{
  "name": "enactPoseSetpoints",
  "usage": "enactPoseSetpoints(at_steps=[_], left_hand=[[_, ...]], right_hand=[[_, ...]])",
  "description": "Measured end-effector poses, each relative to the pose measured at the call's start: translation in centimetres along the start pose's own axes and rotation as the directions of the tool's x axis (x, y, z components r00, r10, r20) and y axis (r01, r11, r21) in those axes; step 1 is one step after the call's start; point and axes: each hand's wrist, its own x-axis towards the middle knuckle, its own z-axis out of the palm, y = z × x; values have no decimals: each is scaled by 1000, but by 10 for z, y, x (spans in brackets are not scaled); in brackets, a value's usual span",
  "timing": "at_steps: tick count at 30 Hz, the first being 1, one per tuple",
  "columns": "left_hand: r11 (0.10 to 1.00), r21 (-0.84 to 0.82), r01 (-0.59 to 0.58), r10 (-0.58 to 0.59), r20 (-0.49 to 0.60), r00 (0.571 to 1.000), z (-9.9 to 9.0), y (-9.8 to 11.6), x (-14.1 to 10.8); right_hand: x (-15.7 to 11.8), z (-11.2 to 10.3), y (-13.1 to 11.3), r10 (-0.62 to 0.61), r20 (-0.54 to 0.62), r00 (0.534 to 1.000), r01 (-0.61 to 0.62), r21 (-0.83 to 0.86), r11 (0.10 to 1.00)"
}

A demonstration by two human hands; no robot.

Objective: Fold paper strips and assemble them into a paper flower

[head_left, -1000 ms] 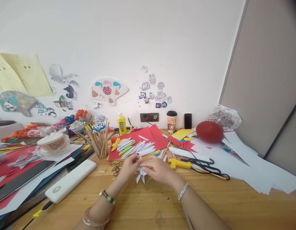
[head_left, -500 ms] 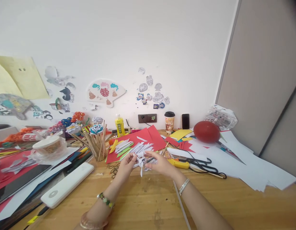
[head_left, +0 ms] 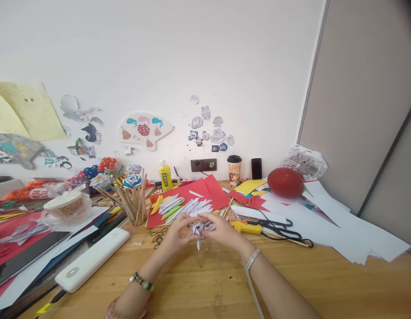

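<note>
Between my two hands, just above the wooden table (head_left: 188, 283), is a small white folded-paper piece (head_left: 198, 228) with pointed flaps, one of them hanging downward. My left hand (head_left: 177, 231) grips its left side, thumb below and fingers above. On the other side my right hand (head_left: 221, 228) holds it with thumb and fingers curved round the edge. Behind the hands, a pile of folded white paper strips (head_left: 192, 209) lies on red paper sheets (head_left: 215, 191), with some green and yellow strips among them.
Right of my hands lie a yellow-handled glue gun (head_left: 247, 227) and black scissors (head_left: 281, 228). A red balloon (head_left: 285, 182) rests on white paper further right. To the left stand a bundle of wooden sticks (head_left: 136, 204) and a long white device (head_left: 92, 259). A yellow bottle (head_left: 165, 175) stands behind.
The fingers of both hands have shifted round the paper piece, and it has turned so its folded centre shows between them. My left hand has spread more widely along its side.
</note>
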Motion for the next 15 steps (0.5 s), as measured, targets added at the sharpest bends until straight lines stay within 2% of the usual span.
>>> enactPoseSetpoints(at_steps=[4, 8, 12, 15], left_hand=[[999, 38, -22, 21, 42, 999, -1, -2, -1], [999, 19, -49, 49, 33, 998, -2, -3, -2], [1000, -11, -26, 27, 153, 988, -3, -1, -2], [1000, 15, -5, 3, 155, 988, -3, 1, -2]], right_hand=[[-4, 0, -1, -36, 45, 998, 38, -52, 998], [-4, -1, 1, -70, 70, 995, 69, 18, 997], [-2, -3, 2, -73, 55, 996, 72, 20, 997], [-3, -4, 1, -71, 47, 996, 71, -14, 997]])
